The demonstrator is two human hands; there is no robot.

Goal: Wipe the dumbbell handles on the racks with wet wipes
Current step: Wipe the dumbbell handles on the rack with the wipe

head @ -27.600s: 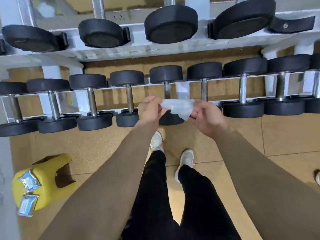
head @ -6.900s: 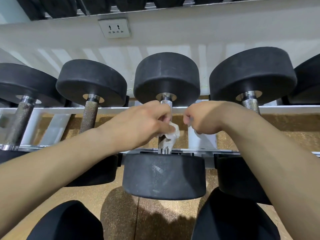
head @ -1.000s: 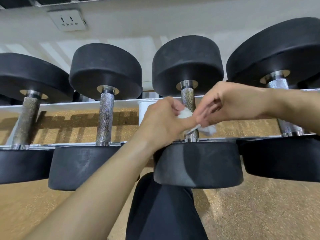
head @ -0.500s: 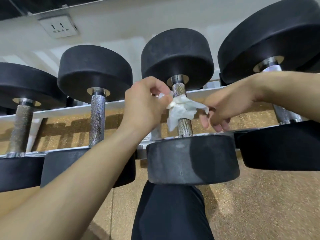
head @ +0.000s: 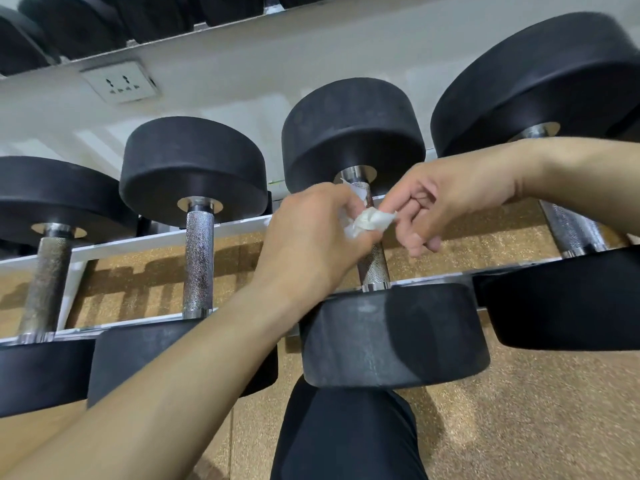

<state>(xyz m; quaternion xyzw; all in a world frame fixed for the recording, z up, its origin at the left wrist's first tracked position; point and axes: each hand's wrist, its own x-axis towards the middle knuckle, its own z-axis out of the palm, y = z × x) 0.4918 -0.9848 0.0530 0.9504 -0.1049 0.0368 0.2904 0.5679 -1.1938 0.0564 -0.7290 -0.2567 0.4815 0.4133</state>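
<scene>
Fingers (head: 398, 199) of the right hand (head: 450, 199) pinch the 3 o'clock end of a crumpled white wet wipe (head: 372, 221) between thumb and forefinger, the remaining fingers loosely curled. The left hand (head: 311, 244) is clenched on the wipe's 9 o'clock end, pressing it against the upper part of a handle (head: 374, 266).

At 6 o'clock, nearest the viewer, is a knee in matte black fabric (head: 346, 438) over a speckled, cork-coloured floor (head: 519, 410). Just above it sits the near head (head: 394, 337) of the dumbbell, a dull black rubber cylinder, scuffed grey. Its handle is a knurled steel bar with smooth chromed collars, running up to the far head (head: 353, 133), a matching black drum.

At 9 o'clock of this handle stand two further knurled handles (head: 199, 261), the leftmost one browner. A flat white rack rail (head: 156, 240) crosses beneath the far heads. Beyond, at 11 o'clock, a white wall socket (head: 121, 84) is set in a pale wall (head: 277, 64), with more black heads (head: 86, 22) on an upper shelf.
</scene>
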